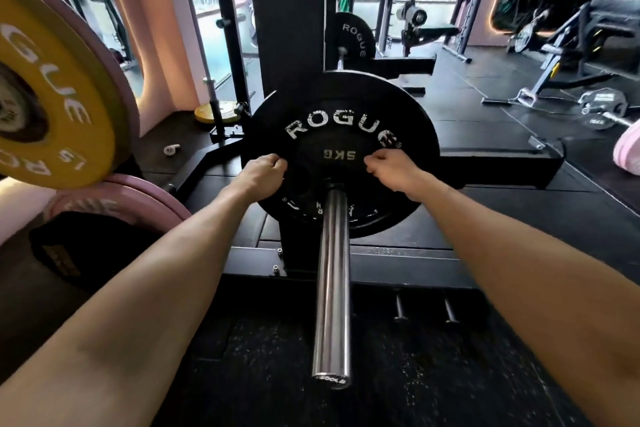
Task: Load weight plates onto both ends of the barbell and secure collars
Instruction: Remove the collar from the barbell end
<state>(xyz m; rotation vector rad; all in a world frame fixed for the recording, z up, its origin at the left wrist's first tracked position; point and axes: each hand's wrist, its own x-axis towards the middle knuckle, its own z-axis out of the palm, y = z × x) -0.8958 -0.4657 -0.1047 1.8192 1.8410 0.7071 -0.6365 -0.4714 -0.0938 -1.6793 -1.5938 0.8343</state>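
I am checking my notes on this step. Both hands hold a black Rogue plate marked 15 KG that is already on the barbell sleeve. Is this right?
Not quite. In the head view the black Rogue plate is marked 5 KG, not 15 KG. The rest holds: the left hand and right hand grip it, and it sits on the barbell sleeve.

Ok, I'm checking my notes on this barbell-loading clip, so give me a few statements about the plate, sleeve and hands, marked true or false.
1. The black plate is on the barbell sleeve. True.
2. Only the left hand touches the plate. False: the right hand is on it too.
3. A collar is already clamped on the sleeve. False: the sleeve shows bare chrome.
4. The plate is marked 5KG. True.
5. The yellow plate at left is on this sleeve. False: it sits apart, at the left edge.
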